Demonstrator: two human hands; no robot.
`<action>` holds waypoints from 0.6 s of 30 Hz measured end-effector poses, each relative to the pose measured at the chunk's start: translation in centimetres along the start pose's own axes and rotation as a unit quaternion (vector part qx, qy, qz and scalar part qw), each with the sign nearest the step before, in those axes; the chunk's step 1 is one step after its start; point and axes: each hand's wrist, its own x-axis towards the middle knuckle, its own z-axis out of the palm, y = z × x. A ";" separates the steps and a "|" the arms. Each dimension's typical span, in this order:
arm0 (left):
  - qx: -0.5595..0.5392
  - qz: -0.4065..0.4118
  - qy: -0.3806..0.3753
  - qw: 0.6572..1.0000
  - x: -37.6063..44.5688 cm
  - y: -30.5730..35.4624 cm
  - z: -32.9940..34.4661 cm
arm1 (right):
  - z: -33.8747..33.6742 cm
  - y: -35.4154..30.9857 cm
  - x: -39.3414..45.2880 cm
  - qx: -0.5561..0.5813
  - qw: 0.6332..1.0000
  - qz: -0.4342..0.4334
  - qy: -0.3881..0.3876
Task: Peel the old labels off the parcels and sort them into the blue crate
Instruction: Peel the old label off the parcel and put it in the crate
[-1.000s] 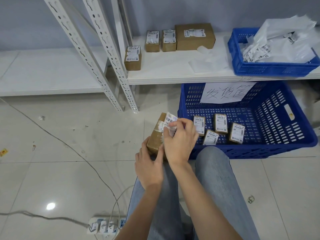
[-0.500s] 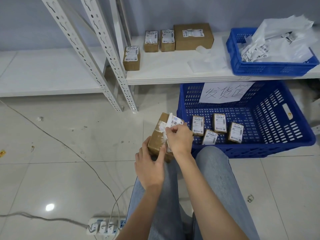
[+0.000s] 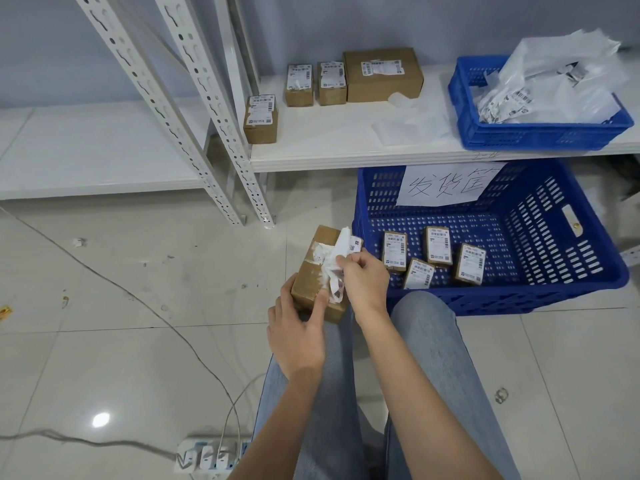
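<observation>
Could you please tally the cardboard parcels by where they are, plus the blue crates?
Parcels on the shelf: 4 (first at)
Parcels in the floor crate: 4 (first at)
Parcels in hand: 1, held by the left hand while the right hand peels its label
Blue crates: 2, the second on the shelf
Total: 9 parcels, 2 crates

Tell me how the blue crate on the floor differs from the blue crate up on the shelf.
The floor crate is larger and deeper; the shelf crate is smaller and shallower. The floor crate holds four small labelled parcels and has a handwritten paper sign on its back wall; the shelf crate is heaped with crumpled white label scraps and shows no sign. Both are blue perforated plastic.
</observation>
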 end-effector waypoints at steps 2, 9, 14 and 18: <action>0.007 0.005 -0.001 1.000 0.0 0.0 0.0 | 0.0 0.2 -0.2 0.012 1.000 0.017 0.017; 0.014 0.005 0.001 1.000 0.1 0.0 0.1 | 0.6 0.0 -1.1 -0.012 1.000 0.000 -0.017; 0.013 0.001 0.002 1.000 0.1 -0.2 0.0 | 0.9 -0.2 -0.6 -0.166 0.983 -0.075 -0.017; 0.015 0.009 0.004 1.000 0.1 -0.1 0.0 | 0.9 -0.1 -0.1 -0.192 0.978 -0.076 0.010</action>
